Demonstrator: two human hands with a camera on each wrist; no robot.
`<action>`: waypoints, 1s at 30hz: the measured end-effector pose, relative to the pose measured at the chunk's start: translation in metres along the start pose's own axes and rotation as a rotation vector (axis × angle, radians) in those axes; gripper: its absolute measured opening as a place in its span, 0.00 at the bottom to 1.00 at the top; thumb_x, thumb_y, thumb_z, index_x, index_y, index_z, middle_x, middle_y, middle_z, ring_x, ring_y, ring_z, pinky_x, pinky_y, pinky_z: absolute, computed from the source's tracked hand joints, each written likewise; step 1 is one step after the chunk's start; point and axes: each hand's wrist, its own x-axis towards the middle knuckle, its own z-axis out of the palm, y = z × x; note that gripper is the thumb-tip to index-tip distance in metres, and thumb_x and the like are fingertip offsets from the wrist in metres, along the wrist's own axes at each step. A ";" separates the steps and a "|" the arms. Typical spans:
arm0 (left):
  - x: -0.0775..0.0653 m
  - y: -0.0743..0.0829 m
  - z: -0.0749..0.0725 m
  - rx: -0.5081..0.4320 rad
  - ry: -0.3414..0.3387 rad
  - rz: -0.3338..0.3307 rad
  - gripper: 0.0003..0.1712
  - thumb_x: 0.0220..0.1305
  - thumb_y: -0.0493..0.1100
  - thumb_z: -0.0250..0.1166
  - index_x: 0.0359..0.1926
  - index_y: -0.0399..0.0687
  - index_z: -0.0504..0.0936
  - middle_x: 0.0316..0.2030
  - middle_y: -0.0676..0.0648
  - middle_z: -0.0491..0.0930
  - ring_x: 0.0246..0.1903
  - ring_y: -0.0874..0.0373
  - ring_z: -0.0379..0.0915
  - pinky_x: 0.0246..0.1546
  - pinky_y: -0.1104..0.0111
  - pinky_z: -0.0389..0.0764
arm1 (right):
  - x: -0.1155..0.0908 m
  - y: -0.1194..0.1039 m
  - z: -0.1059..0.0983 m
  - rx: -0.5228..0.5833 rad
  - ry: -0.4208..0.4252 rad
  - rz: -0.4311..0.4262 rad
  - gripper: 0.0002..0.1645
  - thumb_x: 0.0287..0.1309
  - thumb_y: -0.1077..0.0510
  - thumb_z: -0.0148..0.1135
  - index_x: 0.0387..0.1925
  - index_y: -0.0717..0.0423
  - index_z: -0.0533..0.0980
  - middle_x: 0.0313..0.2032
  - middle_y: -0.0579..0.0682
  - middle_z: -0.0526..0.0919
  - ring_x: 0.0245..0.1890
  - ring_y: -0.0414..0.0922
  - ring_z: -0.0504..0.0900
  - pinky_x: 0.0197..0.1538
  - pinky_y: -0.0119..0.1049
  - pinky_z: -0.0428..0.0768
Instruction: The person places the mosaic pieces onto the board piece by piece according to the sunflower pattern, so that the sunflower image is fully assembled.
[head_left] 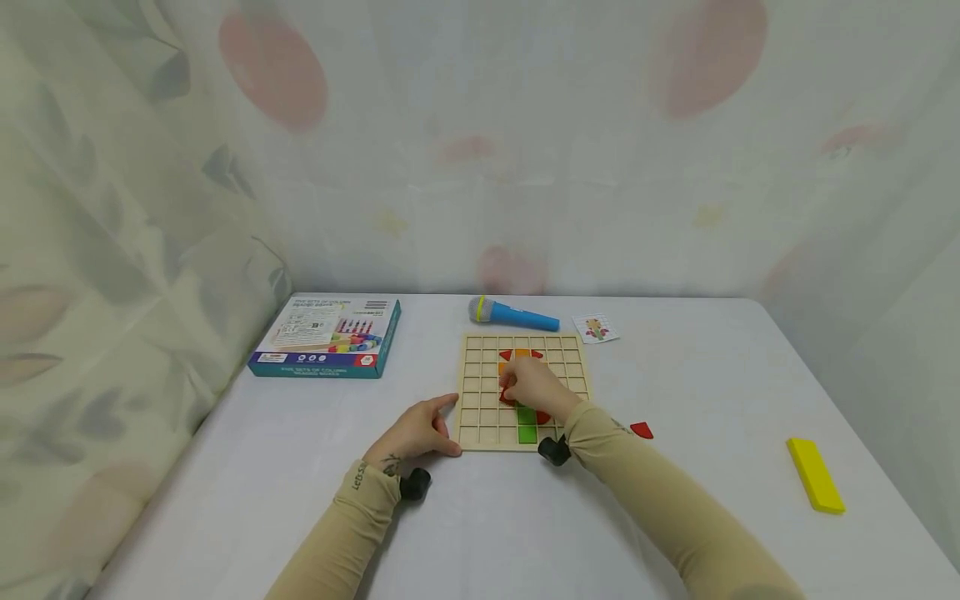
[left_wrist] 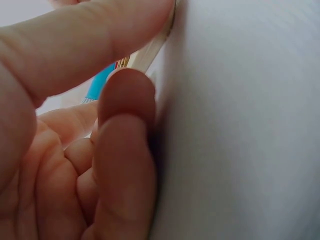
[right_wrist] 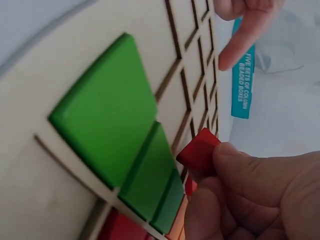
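Note:
A wooden grid board (head_left: 480,421) lies on the white table, with green tiles (head_left: 527,433), red pieces and orange tiles set in its cells. My left hand (head_left: 412,429) rests at the board's left side, thumb and index finger touching its edge. Over the middle of the board, my right hand (head_left: 538,387) pinches a red piece (right_wrist: 199,150) between thumb and fingers. In the right wrist view this piece is tilted just above the grid, beside the row of green tiles. My right hand hides some of the cells and pieces in the head view.
A loose red piece (head_left: 642,430) lies right of the board, near the right sleeve. Behind the board are a blue toy microphone (head_left: 525,317) and a small picture card (head_left: 596,327). A boxed bead set (head_left: 326,337) sits back left, a yellow block (head_left: 816,475) far right.

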 end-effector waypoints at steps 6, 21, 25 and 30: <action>0.000 -0.001 0.000 -0.005 -0.001 0.001 0.53 0.36 0.38 0.78 0.67 0.48 0.63 0.21 0.48 0.73 0.20 0.58 0.65 0.21 0.69 0.65 | 0.000 0.000 0.004 -0.079 -0.011 0.001 0.06 0.51 0.63 0.65 0.33 0.52 0.82 0.33 0.46 0.82 0.33 0.42 0.76 0.39 0.37 0.75; 0.000 -0.001 0.001 -0.003 0.006 -0.007 0.53 0.36 0.38 0.78 0.67 0.49 0.63 0.21 0.48 0.73 0.19 0.58 0.65 0.20 0.69 0.64 | -0.004 -0.007 0.012 -0.233 0.015 -0.043 0.02 0.52 0.60 0.63 0.29 0.54 0.80 0.30 0.45 0.80 0.31 0.42 0.73 0.36 0.37 0.74; 0.001 -0.001 0.001 -0.007 0.008 -0.004 0.53 0.36 0.37 0.78 0.67 0.49 0.63 0.20 0.48 0.72 0.19 0.59 0.65 0.20 0.69 0.64 | -0.007 -0.011 0.012 -0.266 0.023 -0.032 0.03 0.53 0.60 0.63 0.25 0.52 0.80 0.29 0.45 0.80 0.30 0.41 0.74 0.33 0.36 0.74; 0.001 -0.002 0.001 -0.002 0.008 0.008 0.53 0.36 0.37 0.78 0.67 0.48 0.63 0.20 0.48 0.73 0.19 0.59 0.65 0.20 0.70 0.64 | -0.008 -0.014 0.014 -0.301 0.036 -0.029 0.05 0.53 0.60 0.63 0.25 0.52 0.82 0.30 0.45 0.82 0.32 0.41 0.75 0.34 0.36 0.75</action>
